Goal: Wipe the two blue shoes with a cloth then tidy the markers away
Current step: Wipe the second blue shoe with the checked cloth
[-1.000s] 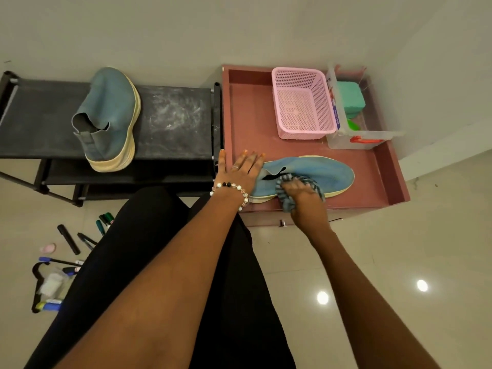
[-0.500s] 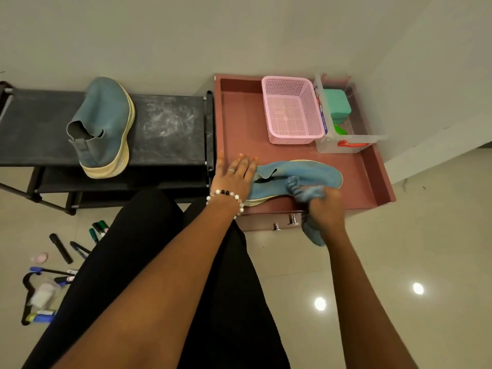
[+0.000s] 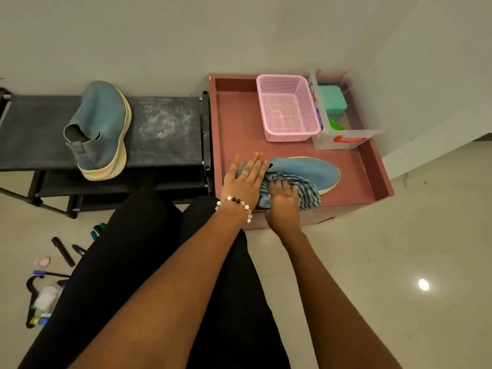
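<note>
One blue shoe (image 3: pixel 310 171) lies on its side on the reddish tray-top cabinet (image 3: pixel 234 123). My left hand (image 3: pixel 246 179) presses flat on its heel end, fingers spread. My right hand (image 3: pixel 282 198) presses a striped blue cloth (image 3: pixel 308 194) against the near side of that shoe. The second blue shoe (image 3: pixel 99 129) stands on the black shoe rack (image 3: pixel 165 129) to the left. Several markers (image 3: pixel 64 251) lie scattered on the floor at the lower left, partly hidden by my leg.
A pink basket (image 3: pixel 288 109) and a clear plastic box (image 3: pixel 343 134) with a green item stand at the back of the cabinet top. A black hanger (image 3: pixel 30 302) and small bits lie on the floor among the markers. The wall is close behind.
My right hand has brought the cloth back from the cabinet's front edge up onto the shoe's near side. My left hand stays on the heel.
</note>
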Demonstrator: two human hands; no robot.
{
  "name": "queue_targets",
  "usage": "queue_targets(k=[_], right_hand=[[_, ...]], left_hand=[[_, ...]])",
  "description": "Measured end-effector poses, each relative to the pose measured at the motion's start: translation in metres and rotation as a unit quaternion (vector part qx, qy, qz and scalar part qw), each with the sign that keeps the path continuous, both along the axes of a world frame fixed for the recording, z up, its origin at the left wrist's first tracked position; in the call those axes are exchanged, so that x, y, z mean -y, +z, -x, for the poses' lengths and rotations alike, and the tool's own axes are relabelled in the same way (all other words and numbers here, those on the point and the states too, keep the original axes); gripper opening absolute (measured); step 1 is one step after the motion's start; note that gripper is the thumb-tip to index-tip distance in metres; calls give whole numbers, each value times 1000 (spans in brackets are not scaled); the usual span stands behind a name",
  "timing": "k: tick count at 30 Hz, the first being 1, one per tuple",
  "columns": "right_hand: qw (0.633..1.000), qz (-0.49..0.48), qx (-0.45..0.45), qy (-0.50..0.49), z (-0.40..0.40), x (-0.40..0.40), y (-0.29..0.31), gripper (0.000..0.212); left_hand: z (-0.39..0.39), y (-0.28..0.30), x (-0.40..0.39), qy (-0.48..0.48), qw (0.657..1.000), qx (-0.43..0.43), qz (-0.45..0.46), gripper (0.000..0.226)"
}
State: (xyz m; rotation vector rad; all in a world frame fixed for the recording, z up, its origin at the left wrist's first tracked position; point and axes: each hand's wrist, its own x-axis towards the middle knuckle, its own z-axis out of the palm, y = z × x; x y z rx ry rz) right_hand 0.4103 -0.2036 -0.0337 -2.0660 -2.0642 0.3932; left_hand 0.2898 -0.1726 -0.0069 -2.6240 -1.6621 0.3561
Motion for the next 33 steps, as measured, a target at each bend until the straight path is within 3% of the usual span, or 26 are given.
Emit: queue_targets(k=[4,7,9,11,13,16,19,21,24,27,29,33], right_hand=[[991,13,43,126,-39,-5,-9,61],[990,-20,105,88,-87,-4,-6,63],[989,-6,144,40,-88,0,-2,58],[988,37,149,-26,-59,-4,-2,49],[989,62,106,-78,-19,-8,-2,44],[999,25,18,-20,23,-8,-6,40],[997,23,-40,67,-1,-1,4,48],[993,34,-37,105,-42,5,6,62],[999,-3,-4,35,-90,9,1,61],[994,11,44,-95,-53,6,-9,52],[989,28,13,-144,-6,1,-11,51],[999,-32,12,-35,23,3,-20,52]], left_hand=[[-2,-3,-9,44,997,-45,38,81],[-6,-10,-13,57,995,-51,66,117],[-7,-13,-14,61,994,-49,75,126],[-8,-16,-13,64,994,-43,72,118],[-9,-17,-13,64,995,-31,65,93],[-8,-18,-13,56,997,-24,50,69],[-6,-20,-14,51,997,-18,53,69],[-4,-21,-14,46,997,-21,58,83],[-5,-23,-14,39,997,-17,63,96],[-6,-22,-15,47,997,-24,60,91],[-7,-20,-15,50,997,-27,59,77],[-7,-18,-14,43,997,-25,62,65]])
